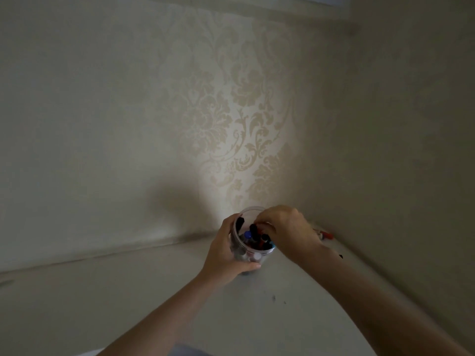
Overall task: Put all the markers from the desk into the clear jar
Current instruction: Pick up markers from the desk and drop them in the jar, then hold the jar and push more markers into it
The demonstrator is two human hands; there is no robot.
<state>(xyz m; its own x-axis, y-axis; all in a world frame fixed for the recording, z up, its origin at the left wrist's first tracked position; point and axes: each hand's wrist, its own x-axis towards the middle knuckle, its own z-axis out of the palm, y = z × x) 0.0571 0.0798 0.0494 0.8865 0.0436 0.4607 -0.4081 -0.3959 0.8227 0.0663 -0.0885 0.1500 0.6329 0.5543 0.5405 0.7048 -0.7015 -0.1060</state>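
Note:
A clear jar [250, 214] stands on the pale desk [128, 291] near the corner of the room, with several markers [253, 238] inside showing black, blue and red caps. My left hand [223, 255] grips the jar's side. My right hand [288, 231] hovers over the jar's mouth, its fingertips curled down onto a black-capped marker [254, 228] at the rim. A red marker [326, 235] lies on the desk behind my right hand, against the right wall.
Patterned wallpaper covers the wall [231, 111] behind the desk and a plain wall [398, 150] closes the right side. A small dark object [340, 256] sits by my right forearm. Dark specks [273, 298] mark the desk in front of the jar.

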